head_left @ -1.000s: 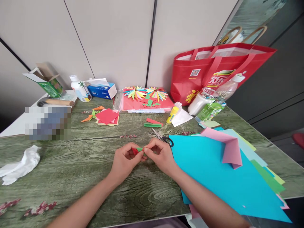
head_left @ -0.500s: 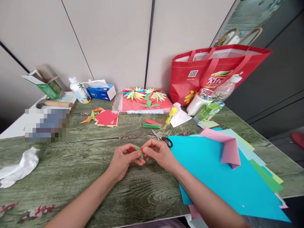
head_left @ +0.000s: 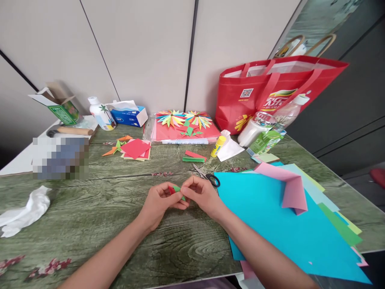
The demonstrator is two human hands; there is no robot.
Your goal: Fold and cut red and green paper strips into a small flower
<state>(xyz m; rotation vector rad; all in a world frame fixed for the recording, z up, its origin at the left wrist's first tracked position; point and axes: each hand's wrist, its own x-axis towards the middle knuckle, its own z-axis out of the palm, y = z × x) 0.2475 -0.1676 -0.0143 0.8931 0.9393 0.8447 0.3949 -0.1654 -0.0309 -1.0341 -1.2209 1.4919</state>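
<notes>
A small red and green folded paper piece is pinched between the fingertips of both hands above the table. My left hand grips it between thumb and fingers from the left side. On the other side, my right hand pinches its right end, and the fingers hide part of the paper. Black-handled scissors lie just beyond my right hand, partly covered by it. Past them rest red and green folded strips and a yellow glue stick.
Coloured sheets with a folded pink paper lie to the right. At the back are paper stars on a red pack, a red bag, a tissue pack and a bottle. Square papers lie left of centre.
The view has shifted slightly. Both hands stay close together on the folded paper, with a small shift in the fingers and more of its green part showing.
</notes>
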